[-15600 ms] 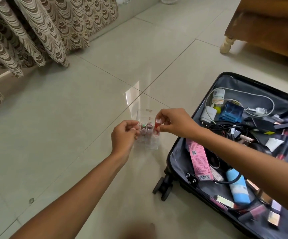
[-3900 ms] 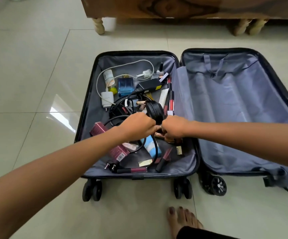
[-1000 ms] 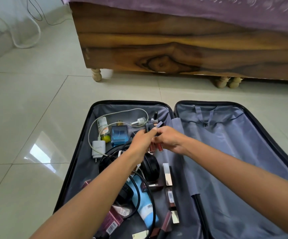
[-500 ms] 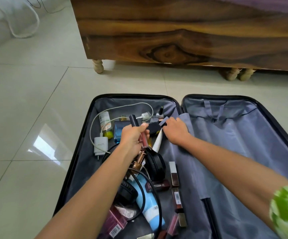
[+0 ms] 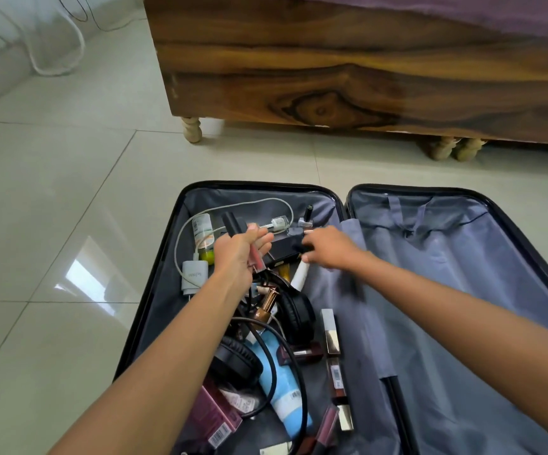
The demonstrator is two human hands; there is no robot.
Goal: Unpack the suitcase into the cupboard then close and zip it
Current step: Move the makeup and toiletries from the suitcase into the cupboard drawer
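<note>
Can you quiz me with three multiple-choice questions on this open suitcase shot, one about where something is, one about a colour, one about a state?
1. Where does the white charger plug lie?
A. Left half of the black open suitcase
B. Right half
C. On the floor tiles

2. What colour is the plastic bottle under the black headphones?
A. Red
B. Light blue
C. Green

3. What is the left hand doing?
A. Resting flat on the floor
B. Zipping the case
C. Gripping pink lip gloss tubes with black caps

Answers: 1 A, the plug sits by the left wall of the cluttered half. 2 B, its body is pale blue. 3 C, fingers wrap the tubes, while the right hand reaches in, blurred.
</note>
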